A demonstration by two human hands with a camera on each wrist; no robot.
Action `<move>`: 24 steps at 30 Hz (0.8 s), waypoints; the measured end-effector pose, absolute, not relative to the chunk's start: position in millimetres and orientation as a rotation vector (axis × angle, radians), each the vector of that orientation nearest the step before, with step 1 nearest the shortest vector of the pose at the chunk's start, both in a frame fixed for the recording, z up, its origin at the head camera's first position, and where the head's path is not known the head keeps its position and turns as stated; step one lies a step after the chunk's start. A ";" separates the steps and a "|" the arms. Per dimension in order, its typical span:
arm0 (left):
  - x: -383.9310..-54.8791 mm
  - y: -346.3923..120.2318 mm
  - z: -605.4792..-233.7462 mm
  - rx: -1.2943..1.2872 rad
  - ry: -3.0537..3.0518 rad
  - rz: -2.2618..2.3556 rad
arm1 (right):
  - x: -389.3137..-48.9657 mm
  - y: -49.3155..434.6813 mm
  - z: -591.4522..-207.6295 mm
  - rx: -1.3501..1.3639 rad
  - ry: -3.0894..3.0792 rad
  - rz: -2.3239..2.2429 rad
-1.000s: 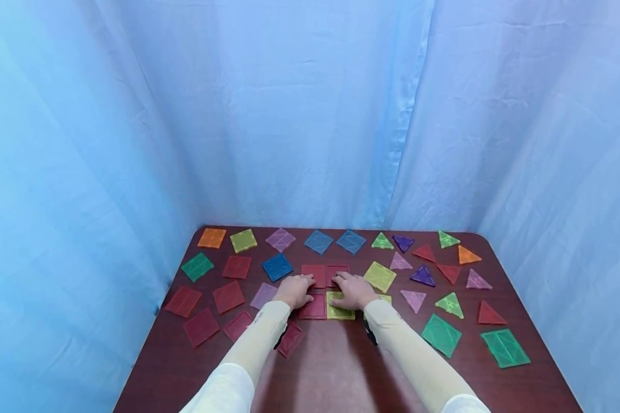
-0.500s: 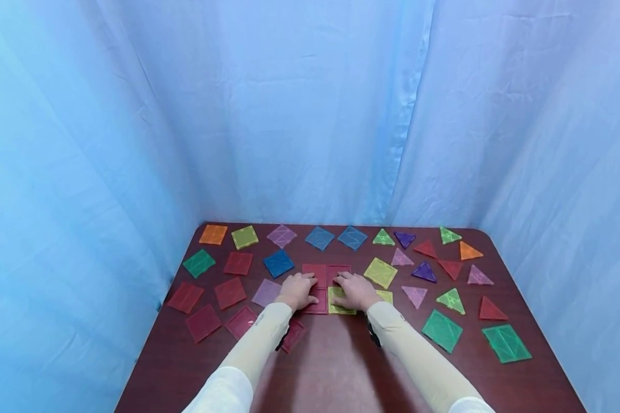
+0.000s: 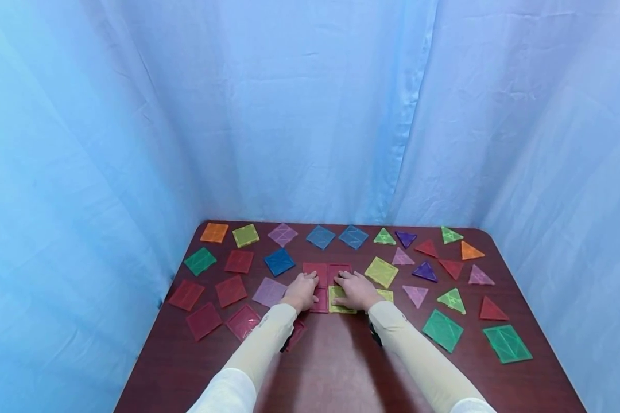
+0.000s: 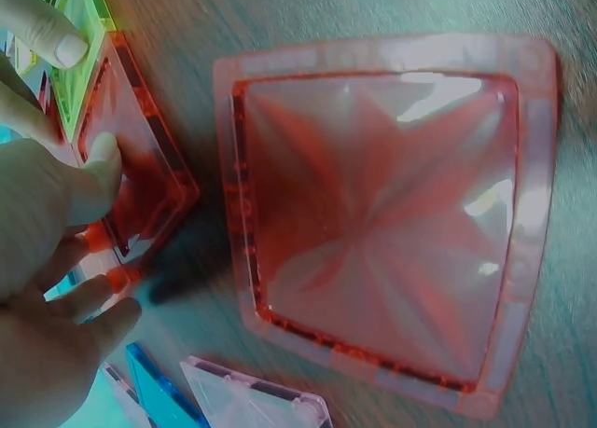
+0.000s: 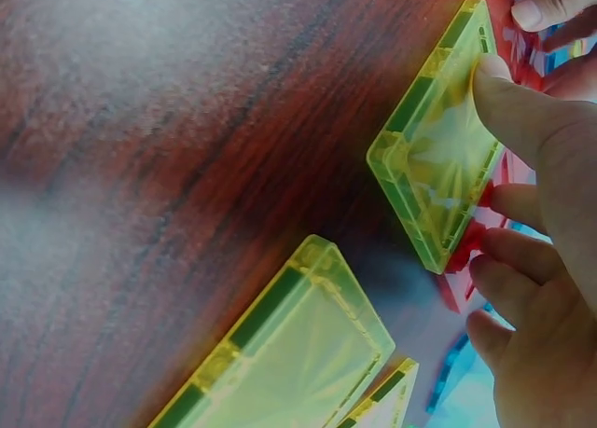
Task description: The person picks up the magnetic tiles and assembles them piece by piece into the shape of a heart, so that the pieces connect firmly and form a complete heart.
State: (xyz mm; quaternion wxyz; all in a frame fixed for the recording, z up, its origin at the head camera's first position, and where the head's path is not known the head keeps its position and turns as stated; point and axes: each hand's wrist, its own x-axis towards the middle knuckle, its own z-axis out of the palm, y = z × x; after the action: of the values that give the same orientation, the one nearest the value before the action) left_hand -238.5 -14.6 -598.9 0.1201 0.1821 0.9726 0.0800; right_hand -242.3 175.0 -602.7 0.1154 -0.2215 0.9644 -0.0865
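Two red magnetic tiles, the far left one [image 3: 314,268] and the far right one [image 3: 339,267], lie edge to edge. In front of them are a near red tile [image 3: 321,306] and a yellow tile [image 3: 343,308], making a two-by-two block. My left hand [image 3: 301,291] lies over the block's left side, its thumb [image 4: 104,162] on the near red tile and its fingers along the outer edge. My right hand [image 3: 360,291] covers the right side, thumb [image 5: 494,83] on the yellow tile, other fingers reaching the far right red tile.
Square tiles in several colours spread to the left, including a lilac one [image 3: 268,292]. A red tile [image 3: 295,335] is partly under my left forearm. Rightward are yellow squares [image 3: 382,272], small triangles [image 3: 452,300] and green tiles [image 3: 442,331]. Blue curtains [image 3: 310,115] surround the table.
The narrow gap between the block's far and near pairs of tiles has closed. My left hand has shifted slightly to the right over the near red tile; the right hand stays nearly in place.
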 end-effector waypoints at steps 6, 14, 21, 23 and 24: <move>-238.8 -9.9 -596.9 0.528 2.813 0.285 | -244.2 175.7 -602.9 -0.625 2.806 -0.296; -239.4 -10.1 -593.0 0.500 2.838 0.335 | -245.6 177.0 -603.3 -0.579 2.760 -0.368; -237.4 -10.3 -592.0 0.548 2.934 0.237 | -244.9 176.7 -603.7 -0.569 2.765 -0.338; -233.8 -13.4 -592.6 0.574 2.994 0.149 | -244.1 176.6 -605.7 -0.586 2.768 -0.330; -231.5 -16.4 -593.0 0.581 3.027 0.108 | -243.5 176.4 -607.0 -0.592 2.768 -0.331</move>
State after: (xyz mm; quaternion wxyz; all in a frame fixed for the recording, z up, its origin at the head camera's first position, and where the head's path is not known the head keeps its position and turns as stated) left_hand -231.5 -16.4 -593.0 0.0289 0.1882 0.9811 0.0349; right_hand -243.5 176.4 -607.0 0.1454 -0.2055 0.9609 -0.1150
